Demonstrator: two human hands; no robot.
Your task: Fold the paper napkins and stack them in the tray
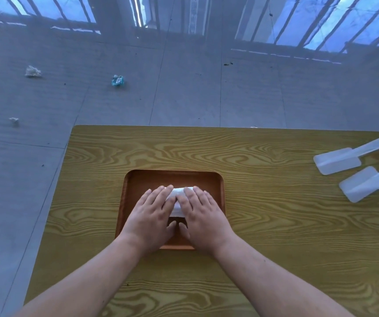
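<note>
A brown square tray point(174, 177) sits on the wooden table point(275, 225) in front of me. In the tray lies a white folded paper napkin point(178, 197), mostly covered by my hands. My left hand point(151, 216) lies flat on the napkin's left part, fingers spread. My right hand point(201, 216) lies flat on its right part. Both palms press down; neither hand grips anything. I cannot tell whether it is one napkin or a stack.
Two white plastic scoop-like tools point(353, 161) lie at the table's right edge. Crumpled paper scraps point(33, 71) and a teal wrapper point(117, 80) lie on the grey floor beyond the table. A railing runs along the far side.
</note>
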